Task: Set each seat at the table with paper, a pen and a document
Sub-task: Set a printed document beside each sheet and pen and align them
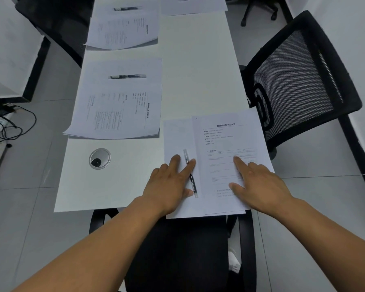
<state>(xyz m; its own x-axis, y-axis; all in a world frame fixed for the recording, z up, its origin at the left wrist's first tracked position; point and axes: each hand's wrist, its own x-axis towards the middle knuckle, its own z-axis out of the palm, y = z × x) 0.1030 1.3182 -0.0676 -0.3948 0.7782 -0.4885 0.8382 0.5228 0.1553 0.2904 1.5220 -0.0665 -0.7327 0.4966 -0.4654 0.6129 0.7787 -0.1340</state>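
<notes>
While both hands lie flat on the near setting, this is how the scene stands:

Left hand (170,182): fingers straight and spread, palm down on the blank paper (178,135); the forefinger touches the pen (190,173) and the thumb tip lies just beside its lower end. Nothing is gripped.

Right hand (259,182): fingers straight, pressing flat on the printed document (226,142); it grips nothing.

Near setting: at the desk's near right corner, the blank paper lies to the left, the document overlaps its right edge, and both sheets jut slightly over the near edge of the desk. The pen lies lengthwise on the blank paper, just beside the document's left edge.

Desk (198,70): white and long, running away from the viewer.

Second setting: on the left side of the desk, a blank sheet carries a second pen (127,76) lying crosswise, and a second document (118,111) sits below it, its text turned sideways.

Third setting: farther along the left side, a third document (122,30) lies with another pen (126,8) beyond it.

Far setting: on the right at the top edge, more papers (193,5) are partly cut off.

Cable port (99,158): round and metal, set in the desk left of the left hand.

Mesh chair (293,81): black, standing at the desk's right side.

Near chair (177,249): black, tucked under the near edge between the forearms.

Cables (13,123): on the floor at the left.
</notes>
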